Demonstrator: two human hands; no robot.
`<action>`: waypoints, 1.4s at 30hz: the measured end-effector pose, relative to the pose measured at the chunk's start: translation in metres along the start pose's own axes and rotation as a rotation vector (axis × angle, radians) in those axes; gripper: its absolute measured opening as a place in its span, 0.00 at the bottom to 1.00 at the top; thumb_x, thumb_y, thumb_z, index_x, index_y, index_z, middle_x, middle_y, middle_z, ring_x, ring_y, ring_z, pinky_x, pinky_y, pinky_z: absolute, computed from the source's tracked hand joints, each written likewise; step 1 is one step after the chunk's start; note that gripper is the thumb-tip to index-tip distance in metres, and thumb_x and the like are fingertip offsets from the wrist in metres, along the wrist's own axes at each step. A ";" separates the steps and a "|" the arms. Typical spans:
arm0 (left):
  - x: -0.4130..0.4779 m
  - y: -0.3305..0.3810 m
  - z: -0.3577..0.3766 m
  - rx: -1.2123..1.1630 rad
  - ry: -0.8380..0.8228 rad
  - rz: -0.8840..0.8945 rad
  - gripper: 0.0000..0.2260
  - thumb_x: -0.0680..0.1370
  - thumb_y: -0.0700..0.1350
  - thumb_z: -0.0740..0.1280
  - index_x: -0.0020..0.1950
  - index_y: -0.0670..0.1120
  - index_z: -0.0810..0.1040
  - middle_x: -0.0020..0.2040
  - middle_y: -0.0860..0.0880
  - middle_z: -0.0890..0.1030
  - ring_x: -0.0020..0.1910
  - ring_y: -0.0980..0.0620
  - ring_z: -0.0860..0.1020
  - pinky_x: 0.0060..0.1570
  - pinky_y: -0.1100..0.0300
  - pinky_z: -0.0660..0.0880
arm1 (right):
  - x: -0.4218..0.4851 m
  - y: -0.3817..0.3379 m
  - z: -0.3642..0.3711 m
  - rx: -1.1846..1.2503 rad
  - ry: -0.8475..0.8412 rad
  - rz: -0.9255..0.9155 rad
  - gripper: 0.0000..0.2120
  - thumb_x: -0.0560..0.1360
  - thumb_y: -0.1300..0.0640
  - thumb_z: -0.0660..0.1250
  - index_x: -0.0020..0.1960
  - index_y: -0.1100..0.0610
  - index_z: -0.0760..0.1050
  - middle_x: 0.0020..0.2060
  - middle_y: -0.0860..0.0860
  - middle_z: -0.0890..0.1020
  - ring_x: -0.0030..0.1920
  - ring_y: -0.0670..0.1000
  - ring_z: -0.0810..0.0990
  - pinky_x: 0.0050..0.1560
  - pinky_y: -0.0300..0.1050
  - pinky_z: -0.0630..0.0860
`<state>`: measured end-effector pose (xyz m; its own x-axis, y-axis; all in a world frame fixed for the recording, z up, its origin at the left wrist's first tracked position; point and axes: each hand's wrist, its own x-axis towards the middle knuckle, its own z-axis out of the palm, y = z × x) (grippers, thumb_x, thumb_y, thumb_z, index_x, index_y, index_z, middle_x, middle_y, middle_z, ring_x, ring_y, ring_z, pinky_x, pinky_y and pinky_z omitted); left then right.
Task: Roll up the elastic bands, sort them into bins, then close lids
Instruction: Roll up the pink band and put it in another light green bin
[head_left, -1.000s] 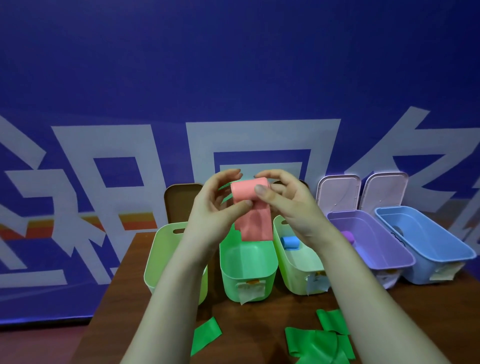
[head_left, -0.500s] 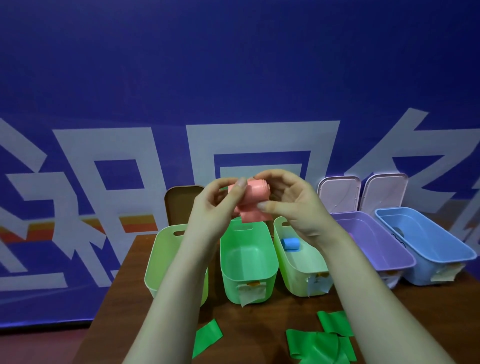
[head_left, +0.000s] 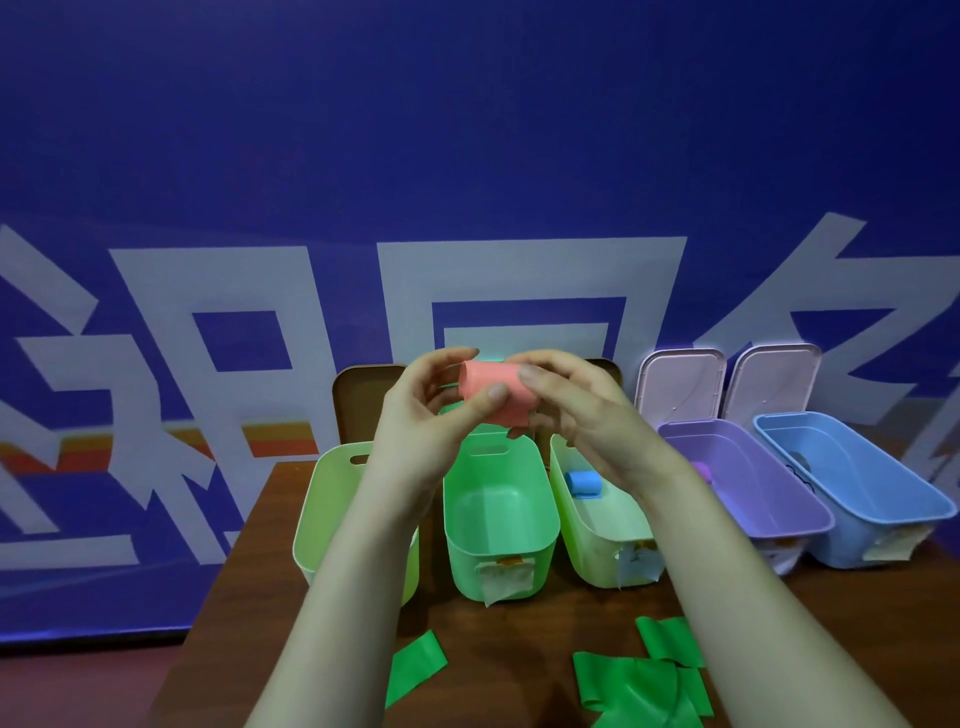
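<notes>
Left hand (head_left: 415, 434), right hand (head_left: 592, 421) fingers (head_left: 540, 376) clamp pink roll (head_left: 508, 414); left forearm (head_left: 358, 577) overlaps pale-green bin (head_left: 324, 499).

Five bins stand in a row on the table (head_left: 260, 561). My left hand (head_left: 415, 431) and right hand (head_left: 587, 426) hold a rolled band (head_left: 493, 410) above the second bin (head_left: 467, 561) from the left. In the third bin (head_left: 587, 551) lies a roll (head_left: 584, 482). Loose bands (head_left: 644, 686) lie before the bins, and lids (head_left: 680, 387) stand behind.

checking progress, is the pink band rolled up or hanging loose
Rolled up: the pink band is a compact roll pinched between left hand and right hand, no long tail hanging.
</notes>
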<state>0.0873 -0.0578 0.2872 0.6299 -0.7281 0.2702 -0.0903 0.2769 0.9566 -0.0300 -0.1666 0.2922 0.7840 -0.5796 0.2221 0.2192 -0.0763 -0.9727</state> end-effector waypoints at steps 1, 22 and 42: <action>-0.001 -0.001 -0.001 0.017 -0.015 0.013 0.18 0.69 0.41 0.75 0.58 0.49 0.77 0.57 0.45 0.79 0.56 0.48 0.79 0.55 0.55 0.79 | 0.000 0.001 0.001 0.002 0.020 -0.008 0.15 0.72 0.55 0.69 0.56 0.59 0.76 0.47 0.52 0.81 0.46 0.52 0.83 0.45 0.44 0.82; 0.017 -0.034 -0.009 -0.024 -0.049 -0.082 0.16 0.70 0.35 0.73 0.55 0.46 0.77 0.56 0.44 0.80 0.53 0.50 0.80 0.44 0.66 0.78 | 0.018 0.030 -0.012 0.201 0.055 0.111 0.18 0.70 0.69 0.69 0.58 0.60 0.76 0.56 0.58 0.80 0.53 0.52 0.81 0.58 0.44 0.78; 0.111 -0.156 0.010 0.027 0.095 -0.361 0.15 0.71 0.31 0.71 0.56 0.38 0.75 0.53 0.38 0.80 0.51 0.45 0.78 0.45 0.66 0.75 | 0.103 0.122 -0.056 0.248 0.205 0.450 0.20 0.73 0.76 0.64 0.64 0.71 0.68 0.54 0.63 0.77 0.47 0.57 0.80 0.53 0.45 0.79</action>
<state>0.1637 -0.1881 0.1690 0.6938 -0.7139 -0.0953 0.1315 -0.0044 0.9913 0.0452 -0.2811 0.1931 0.7080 -0.6591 -0.2537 0.0385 0.3948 -0.9180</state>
